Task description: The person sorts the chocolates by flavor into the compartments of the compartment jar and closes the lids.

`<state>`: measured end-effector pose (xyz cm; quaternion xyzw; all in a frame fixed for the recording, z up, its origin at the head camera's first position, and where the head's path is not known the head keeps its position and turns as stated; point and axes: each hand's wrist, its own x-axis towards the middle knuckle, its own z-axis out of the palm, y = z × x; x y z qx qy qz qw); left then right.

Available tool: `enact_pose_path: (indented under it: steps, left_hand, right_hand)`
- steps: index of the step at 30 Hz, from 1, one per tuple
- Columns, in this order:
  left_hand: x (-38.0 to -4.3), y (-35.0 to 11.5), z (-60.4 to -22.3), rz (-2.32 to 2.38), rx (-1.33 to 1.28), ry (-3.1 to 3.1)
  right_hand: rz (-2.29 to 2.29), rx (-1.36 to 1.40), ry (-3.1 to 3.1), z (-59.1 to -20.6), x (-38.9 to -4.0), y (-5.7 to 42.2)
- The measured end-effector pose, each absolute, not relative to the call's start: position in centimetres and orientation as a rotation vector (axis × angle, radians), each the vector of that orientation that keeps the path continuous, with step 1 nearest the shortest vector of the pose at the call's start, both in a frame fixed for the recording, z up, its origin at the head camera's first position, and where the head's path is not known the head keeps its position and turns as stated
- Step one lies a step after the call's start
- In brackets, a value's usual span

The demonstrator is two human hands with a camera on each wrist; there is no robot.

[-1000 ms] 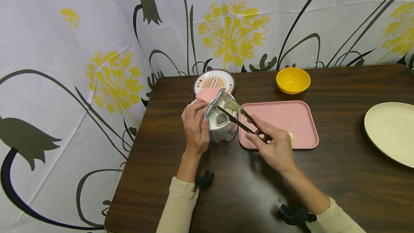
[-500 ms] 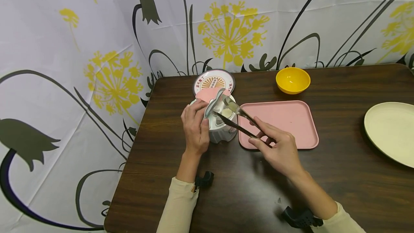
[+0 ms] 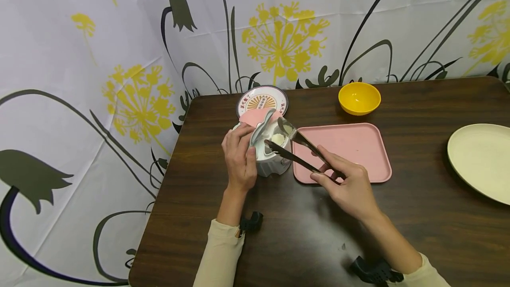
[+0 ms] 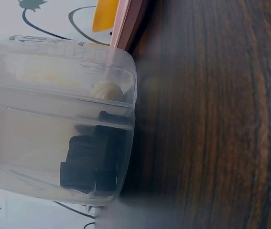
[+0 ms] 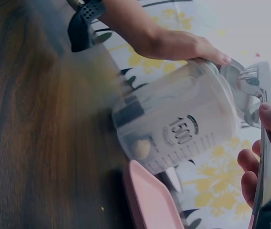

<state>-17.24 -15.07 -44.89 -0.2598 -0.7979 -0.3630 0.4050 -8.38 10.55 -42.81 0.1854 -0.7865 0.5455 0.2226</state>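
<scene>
A clear plastic canister (image 3: 272, 167) with a "1500" marking stands on the table, its flip lid (image 3: 260, 128) raised. My left hand (image 3: 239, 158) grips its top edge beside the lid, thumb on the near side. Pinched in my right hand (image 3: 350, 185) are metal tongs (image 3: 296, 159), arms spread and tips over the canister's opening, nothing between them. A pale round piece (image 3: 277, 139) shows through the opening. At the bottom, the left wrist view shows that pale piece (image 4: 108, 90) and dark blocks (image 4: 90, 160); the right wrist view shows the tongs' forked tip (image 5: 250, 76) by the lid.
Right of the canister lies a pink tray (image 3: 338, 138). Behind the canister are a patterned plate (image 3: 247, 98) and a flat pink piece (image 3: 253, 116). A yellow bowl (image 3: 359, 98) stands at the back, and a cream plate (image 3: 482, 158) lies far right. A printed cloth hangs behind the table.
The tongs have drawn back right and slightly down from the lid, with their arms spread. The pale piece now shows clearly inside the opening. My left hand has stayed in place.
</scene>
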Motion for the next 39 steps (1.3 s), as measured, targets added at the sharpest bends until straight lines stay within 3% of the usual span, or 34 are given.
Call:
enact_pose_path:
  steps: [13,28,39]
  left_hand:
    - [-17.2,-14.9,-44.8,-0.927,-0.661,-2.011]
    - [-17.2,-15.0,-44.8,-0.909,-0.661,-2.021]
    - [-17.2,-14.9,-44.7,-0.899,-0.657,-2.017]
  right_hand:
    - [1.356,0.624,-2.251,-42.8,-8.6,10.6]
    - [0.945,0.721,-2.594,-39.4,-9.5,11.6]
    - [0.820,0.788,-2.526,-40.4,-9.7,11.6]
